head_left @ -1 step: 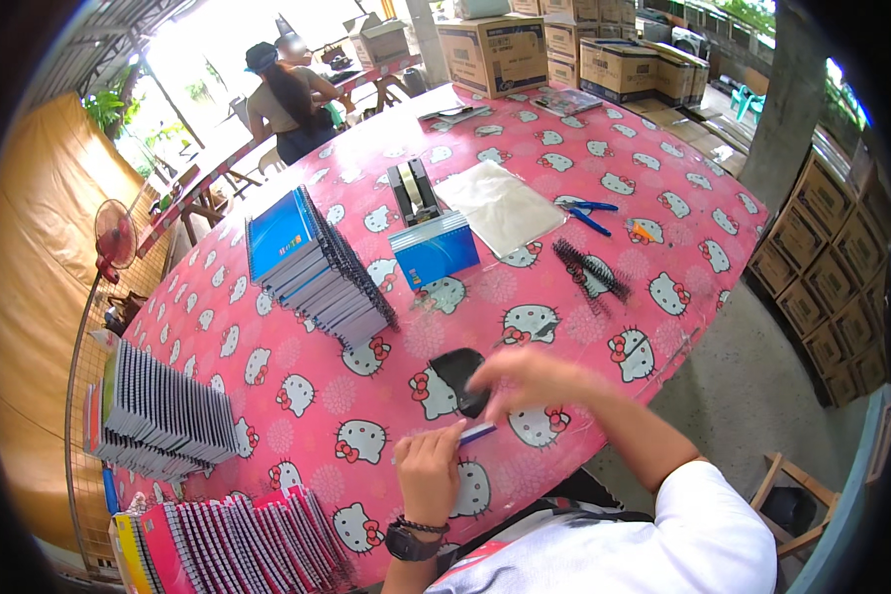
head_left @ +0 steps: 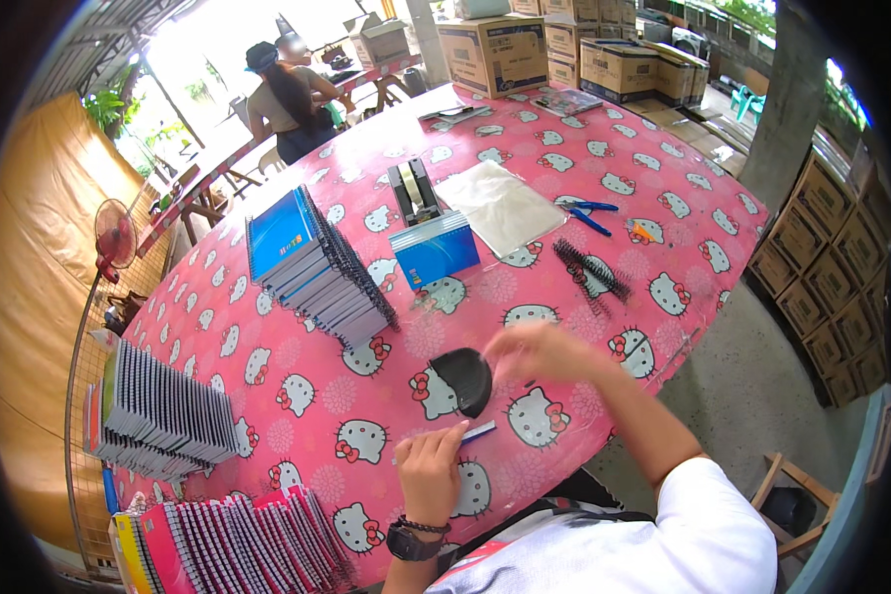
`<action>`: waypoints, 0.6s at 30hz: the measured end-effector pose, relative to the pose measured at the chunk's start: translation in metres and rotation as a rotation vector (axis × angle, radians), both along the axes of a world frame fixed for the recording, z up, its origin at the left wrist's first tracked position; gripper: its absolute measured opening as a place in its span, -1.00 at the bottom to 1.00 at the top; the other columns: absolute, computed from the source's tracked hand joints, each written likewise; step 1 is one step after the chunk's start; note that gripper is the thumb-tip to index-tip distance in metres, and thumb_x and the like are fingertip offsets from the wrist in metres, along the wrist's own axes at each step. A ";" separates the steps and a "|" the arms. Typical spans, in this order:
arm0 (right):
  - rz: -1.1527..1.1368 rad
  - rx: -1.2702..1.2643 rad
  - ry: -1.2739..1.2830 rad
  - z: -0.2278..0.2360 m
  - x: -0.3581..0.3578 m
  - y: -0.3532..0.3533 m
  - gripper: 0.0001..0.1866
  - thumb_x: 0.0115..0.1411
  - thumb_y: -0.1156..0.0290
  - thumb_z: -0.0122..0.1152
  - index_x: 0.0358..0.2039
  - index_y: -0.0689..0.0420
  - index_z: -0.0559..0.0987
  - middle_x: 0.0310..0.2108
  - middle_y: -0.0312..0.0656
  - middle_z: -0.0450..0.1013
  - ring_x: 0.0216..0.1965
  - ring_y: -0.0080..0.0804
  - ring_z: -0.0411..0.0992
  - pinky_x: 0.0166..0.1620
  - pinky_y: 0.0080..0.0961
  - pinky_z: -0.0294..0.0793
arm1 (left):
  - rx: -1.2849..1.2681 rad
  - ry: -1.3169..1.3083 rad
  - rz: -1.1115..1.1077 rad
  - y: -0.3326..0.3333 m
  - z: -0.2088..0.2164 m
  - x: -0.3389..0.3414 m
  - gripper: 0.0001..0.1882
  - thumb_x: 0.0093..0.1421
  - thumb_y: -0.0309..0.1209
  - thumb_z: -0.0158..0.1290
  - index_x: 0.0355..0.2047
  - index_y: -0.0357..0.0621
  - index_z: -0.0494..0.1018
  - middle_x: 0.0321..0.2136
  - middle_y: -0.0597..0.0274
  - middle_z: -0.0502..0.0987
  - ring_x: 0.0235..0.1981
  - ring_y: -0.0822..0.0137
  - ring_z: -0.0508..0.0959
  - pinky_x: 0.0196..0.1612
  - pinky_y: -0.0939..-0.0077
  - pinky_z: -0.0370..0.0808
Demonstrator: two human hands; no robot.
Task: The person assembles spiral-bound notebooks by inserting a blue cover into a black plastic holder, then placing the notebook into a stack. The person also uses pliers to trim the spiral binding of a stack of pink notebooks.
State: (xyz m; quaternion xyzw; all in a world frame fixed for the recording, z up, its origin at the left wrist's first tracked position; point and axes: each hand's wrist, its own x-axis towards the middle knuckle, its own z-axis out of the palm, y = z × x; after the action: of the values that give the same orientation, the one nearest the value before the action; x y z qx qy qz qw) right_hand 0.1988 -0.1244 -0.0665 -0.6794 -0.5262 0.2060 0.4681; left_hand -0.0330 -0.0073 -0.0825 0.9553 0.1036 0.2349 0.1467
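Observation:
My left hand is closed at the near side of the table, around a narrow blue-and-white object. One end of it pokes out past the thumb, and its kind is not clear. My right hand hovers at the right edge of a black half-round tray-like thing, its fingers smeared by motion. Beyond them, a small blue spiral notebook leans near a tape dispenser. Left of it stands a tall stack of blue spiral notebooks.
More spiral notebooks and pink ones fill the left side. Clear plastic sheets, blue-handled pliers and black spiral coils lie on the pink tablecloth. Cartons stand behind; people sit at another table.
My right hand has moved up and slightly right, uncovering more of the black half-round thing. The left hand stays in place.

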 end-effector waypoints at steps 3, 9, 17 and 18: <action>-0.623 0.032 -0.344 -0.028 0.095 -0.018 -0.71 0.00 0.31 0.33 -0.29 0.21 0.60 -0.33 -0.07 0.53 -0.26 -0.14 0.48 -0.13 -0.30 0.44 | -0.006 -0.063 -0.015 -0.002 -0.002 0.002 -0.56 0.00 -0.58 0.02 -0.06 0.02 0.52 -0.36 0.34 0.54 -0.30 0.30 0.51 -0.17 0.34 0.29; -0.862 -0.192 -0.448 -0.071 0.173 -0.030 -0.75 -0.01 0.34 0.33 -0.32 0.16 0.57 -0.33 -0.07 0.50 -0.23 -0.09 0.46 -0.16 -0.23 0.43 | -0.007 -0.098 -0.009 0.004 0.005 0.006 -0.66 0.05 -0.50 0.09 -0.13 0.04 0.57 -0.38 0.34 0.52 -0.32 0.30 0.47 -0.22 0.37 0.26; -0.938 -0.032 -0.665 -0.048 0.160 -0.038 -0.82 0.07 0.49 0.22 -0.27 0.20 0.55 -0.31 -0.03 0.49 -0.26 -0.19 0.48 -0.20 -0.31 0.44 | -0.038 -0.151 0.021 0.001 0.001 0.007 -0.76 0.06 -0.46 0.15 -0.22 0.02 0.59 -0.45 0.33 0.48 -0.37 0.30 0.45 -0.28 0.36 0.25; -0.907 -0.009 -0.605 -0.043 0.152 -0.040 -0.81 0.09 0.50 0.20 -0.25 0.19 0.55 -0.29 -0.03 0.48 -0.25 -0.18 0.47 -0.20 -0.32 0.44 | -0.063 -0.161 0.016 0.001 0.000 0.007 -0.78 0.05 -0.47 0.15 -0.25 0.00 0.58 -0.46 0.32 0.48 -0.38 0.29 0.45 -0.28 0.36 0.25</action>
State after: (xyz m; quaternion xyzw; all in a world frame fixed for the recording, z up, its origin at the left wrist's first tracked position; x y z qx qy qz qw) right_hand 0.3504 -0.1649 -0.1095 -0.8693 -0.2904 -0.2189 0.3349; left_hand -0.0259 -0.0061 -0.0824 0.9274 0.1064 0.3088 0.1826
